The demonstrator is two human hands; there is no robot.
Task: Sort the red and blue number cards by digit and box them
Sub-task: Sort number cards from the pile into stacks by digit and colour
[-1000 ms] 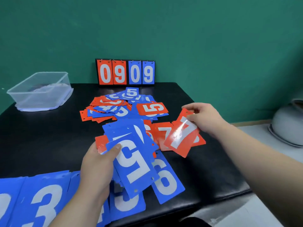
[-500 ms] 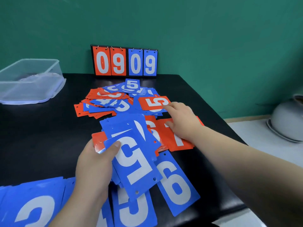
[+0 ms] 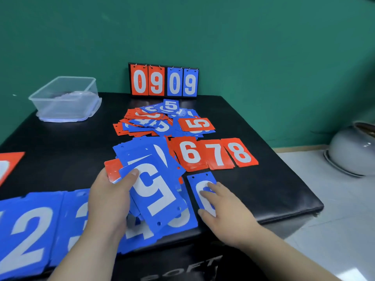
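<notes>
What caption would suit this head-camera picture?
Left hand grips a stack of cards; right hand rests on a blue card below red 6, 7, 8.

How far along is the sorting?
Done: a red row reads 6, 7, 8; a blue row 2, 3, 4 lines the near edge. In hand: left hand grips a blue stack, 5 on top; right hand touches a blue card. Left: the mixed pile; the clear box shows no coloured cards.
</notes>
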